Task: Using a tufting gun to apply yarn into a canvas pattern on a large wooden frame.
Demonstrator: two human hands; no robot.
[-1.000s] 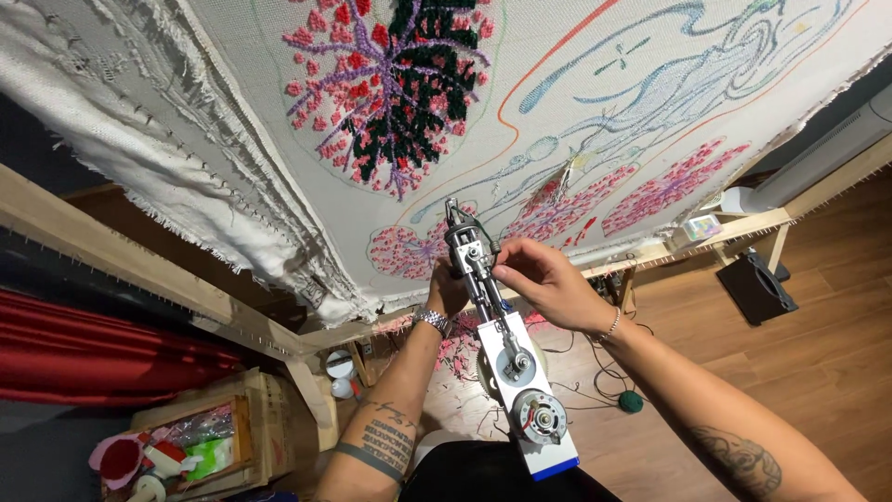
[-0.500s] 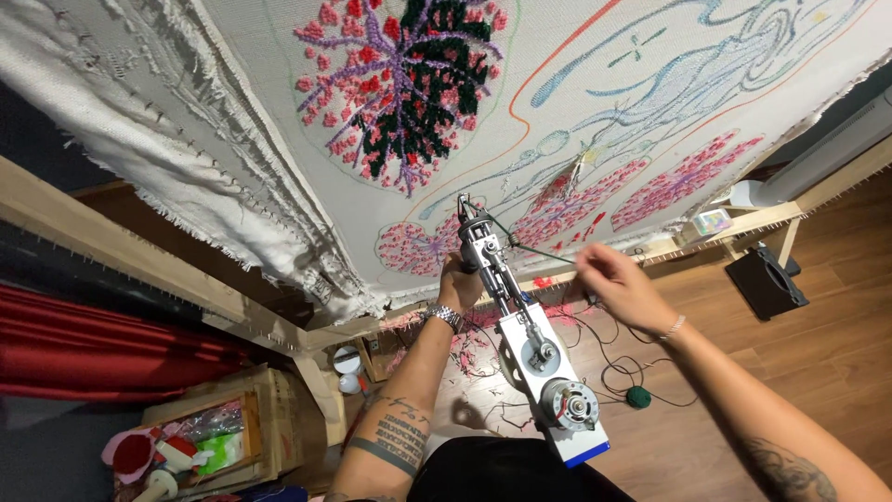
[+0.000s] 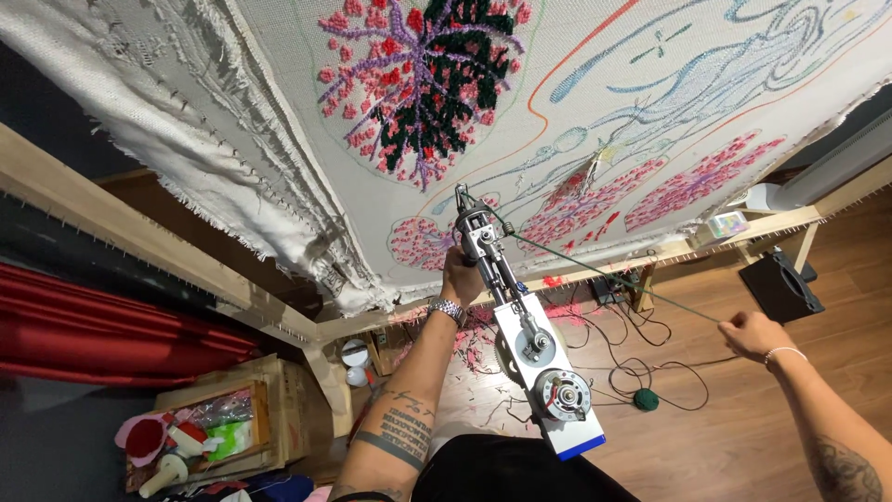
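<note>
My left hand (image 3: pixel 460 276) grips the front handle of a metal tufting gun (image 3: pixel 520 335), whose needle tip rests close to the stretched white cloth (image 3: pixel 576 112) by a pink tufted patch. My right hand (image 3: pixel 754 335) is off to the right, pinching a thin dark green yarn strand (image 3: pixel 604 272) that runs taut back to the gun's tip. The cloth carries a large pink, purple and black tufted flower (image 3: pixel 418 84) and blue and orange drawn outlines.
The wooden frame (image 3: pixel 139 237) holds the cloth with rows of pins. A green yarn ball (image 3: pixel 645 400) and black cables lie on the wood floor. A wooden crate (image 3: pixel 209 432) of yarn cones stands lower left. A black box (image 3: pixel 780 284) sits at right beside red curtain (image 3: pixel 84 325).
My right hand has left the gun and moved out to the right, drawing the green yarn taut. The gun's tip has stayed by the cloth while my view shifted slightly.
</note>
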